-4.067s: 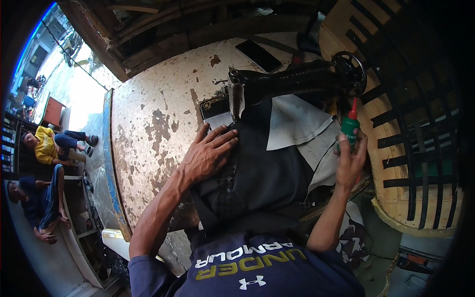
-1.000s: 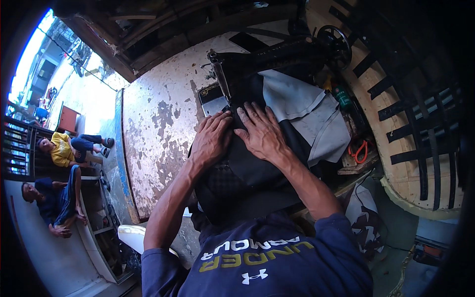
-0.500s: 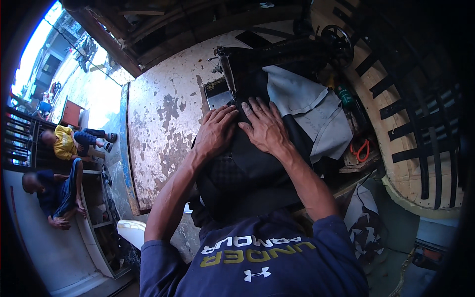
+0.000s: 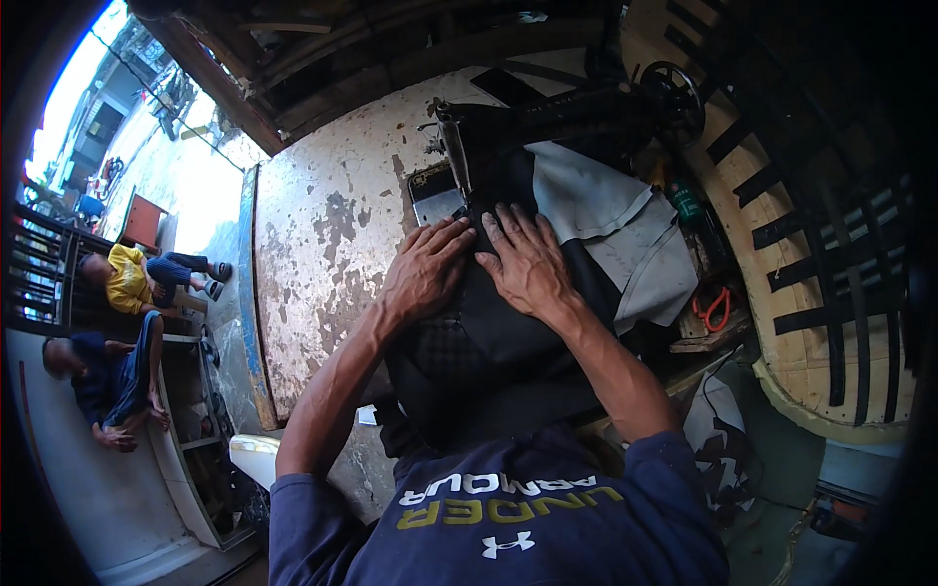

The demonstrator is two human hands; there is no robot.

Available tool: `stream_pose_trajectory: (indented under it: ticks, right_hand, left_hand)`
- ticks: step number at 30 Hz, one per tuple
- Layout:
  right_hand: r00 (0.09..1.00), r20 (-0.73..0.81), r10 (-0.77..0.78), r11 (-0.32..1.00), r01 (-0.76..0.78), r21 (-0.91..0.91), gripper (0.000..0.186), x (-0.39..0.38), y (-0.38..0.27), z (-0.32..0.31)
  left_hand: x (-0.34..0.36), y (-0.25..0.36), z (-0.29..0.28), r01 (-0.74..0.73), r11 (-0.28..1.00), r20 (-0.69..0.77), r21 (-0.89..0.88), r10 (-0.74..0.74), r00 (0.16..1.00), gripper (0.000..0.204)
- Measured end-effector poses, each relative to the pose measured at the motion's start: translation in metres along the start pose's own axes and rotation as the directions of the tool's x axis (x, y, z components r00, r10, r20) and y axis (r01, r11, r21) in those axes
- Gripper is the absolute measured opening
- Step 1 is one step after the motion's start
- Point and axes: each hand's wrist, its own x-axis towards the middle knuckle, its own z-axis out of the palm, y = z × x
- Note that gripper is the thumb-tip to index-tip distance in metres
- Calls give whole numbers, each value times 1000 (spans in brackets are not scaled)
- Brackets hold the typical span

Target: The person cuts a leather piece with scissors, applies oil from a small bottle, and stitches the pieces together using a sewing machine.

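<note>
An old black sewing machine (image 4: 576,119) stands on a worn, peeling table (image 4: 322,244); its needle end is over black fabric (image 4: 489,361). My left hand (image 4: 425,269) lies flat on that fabric just below the needle area, fingers slightly bent. Beside it, my right hand (image 4: 528,264) rests palm down with fingers apart, near pale grey material (image 4: 586,186) folded over the black cloth. A green bottle (image 4: 687,203) lies at the right, under the machine's wheel end, above orange-handled scissors (image 4: 711,309).
A phone (image 4: 503,86) lies behind the machine. A curved wooden frame with black straps (image 4: 791,361) borders the right. Leftward, beyond the table's blue edge (image 4: 252,283), two people sit: one in yellow (image 4: 127,283), one in dark blue (image 4: 93,386), beside a white cabinet (image 4: 191,449).
Since the oldest frame, my right hand has let go of the green bottle, now at the right, and moved left onto the fabric beside my left hand. In the last second, both have barely moved.
</note>
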Motion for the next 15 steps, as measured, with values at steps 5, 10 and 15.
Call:
stream_pose_trajectory:
  ticks: [5, 10, 15]
  right_hand:
    - [983, 115, 141, 965, -162, 207, 45, 32, 8, -24]
    - [742, 412, 528, 17, -495, 869, 33, 137, 77, 7]
    - [603, 596, 530, 74, -734, 676, 21, 162, 54, -3]
  left_hand:
    - [1, 4, -8, -2, 1000, 51, 11, 1, 999, 52]
    - [6, 7, -6, -39, 999, 62, -1, 39, 997, 57]
    - [0, 4, -6, -7, 1000, 61, 11, 6, 998, 55]
